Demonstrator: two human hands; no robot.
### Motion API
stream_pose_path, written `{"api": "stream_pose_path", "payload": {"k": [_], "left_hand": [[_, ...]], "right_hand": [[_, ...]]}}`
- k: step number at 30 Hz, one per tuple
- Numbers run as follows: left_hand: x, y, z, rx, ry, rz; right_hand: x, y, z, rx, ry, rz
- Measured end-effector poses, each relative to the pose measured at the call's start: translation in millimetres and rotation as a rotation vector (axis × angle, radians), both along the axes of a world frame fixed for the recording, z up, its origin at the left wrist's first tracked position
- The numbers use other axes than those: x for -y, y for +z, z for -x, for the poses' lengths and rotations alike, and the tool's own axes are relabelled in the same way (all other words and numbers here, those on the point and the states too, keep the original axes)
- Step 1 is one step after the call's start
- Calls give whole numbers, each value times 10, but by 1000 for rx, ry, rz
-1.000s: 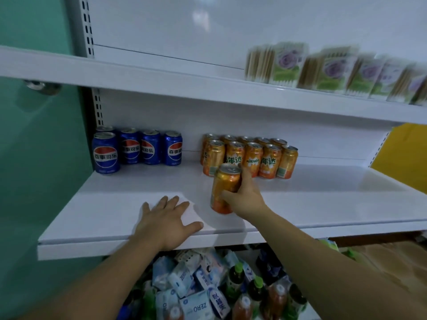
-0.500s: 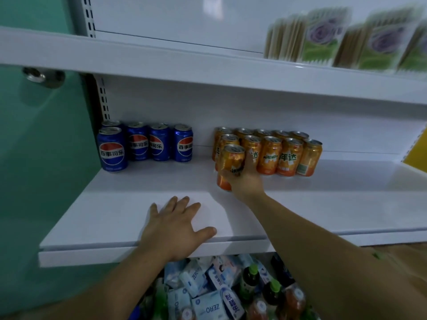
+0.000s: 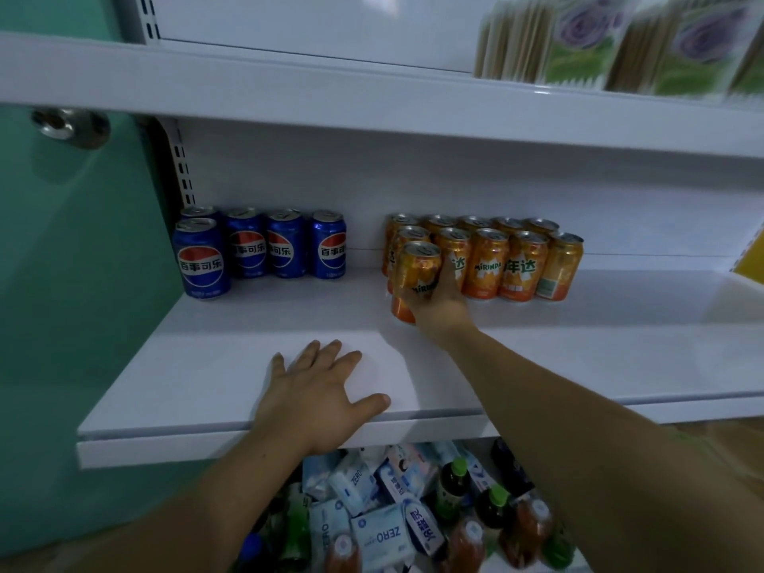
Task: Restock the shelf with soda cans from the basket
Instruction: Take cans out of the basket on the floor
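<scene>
My right hand (image 3: 440,301) is wrapped around an orange soda can (image 3: 415,275), fingers curled behind it and thumb on the near side. The can is glossy orange with a silver top and pull tab, with "MIRINDA" lettering just above my grip. It stands upright at the front left corner of the orange cans (image 3: 496,258), which stand in two rows toward the back of the shelf (image 3: 248,366). Whether its base touches the shelf I cannot tell, as my hand hides part of it.

My left hand (image 3: 320,390) lies flat and empty on the shelf near its front edge, fingers spread, thumb out to the right.

To the left of the orange group, apart from it, stand blue cola cans (image 3: 264,248) with red, white and blue roundels, one set forward at the far left. The shelf is smooth white metal with a white back panel and a slotted upright (image 3: 182,167) at its left. An upper shelf (image 3: 372,97) carries blurred packets with purple flowers (image 3: 620,43). A green wall (image 3: 62,262) with a round metal fitting (image 3: 70,124) lies to the left. Below the shelf edge sit bottles with green caps (image 3: 475,490) and pale blue packets marked "ZERO" (image 3: 380,531).
</scene>
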State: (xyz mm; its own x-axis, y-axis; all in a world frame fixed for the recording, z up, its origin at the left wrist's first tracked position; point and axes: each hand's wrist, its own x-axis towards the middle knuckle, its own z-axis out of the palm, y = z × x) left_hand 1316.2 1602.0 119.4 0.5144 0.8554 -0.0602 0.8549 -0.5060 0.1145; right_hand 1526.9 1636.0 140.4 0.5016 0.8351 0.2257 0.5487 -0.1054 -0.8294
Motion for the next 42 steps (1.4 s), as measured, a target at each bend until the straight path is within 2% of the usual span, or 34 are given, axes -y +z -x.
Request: {"api": "stream_pose_path", "payload": {"k": [5, 10, 16, 20, 24, 31, 42], "left_hand": [[19, 48, 7, -8, -10, 45], [99, 230, -114, -37, -15, 132], [836, 597, -1113, 63, -416, 71], [1531, 574, -1771, 65, -680, 79], [2253, 324, -2310, -15, -875, 125], [3163, -184, -2923, -220, -1064, 196], [3808, -1332, -3918, -421, -1212, 251]], "right_hand": [[496, 109, -149, 132, 63, 189], [1340, 399, -557, 348, -36, 390], [2488, 610, -1085, 378, -236, 540], [3255, 608, -1309, 379, -329, 617], [4037, 528, -1500, 353, -453, 712], [5174, 112, -1749, 281, -612, 901], [6212, -1123, -2510, -42, -720, 1029]]}}
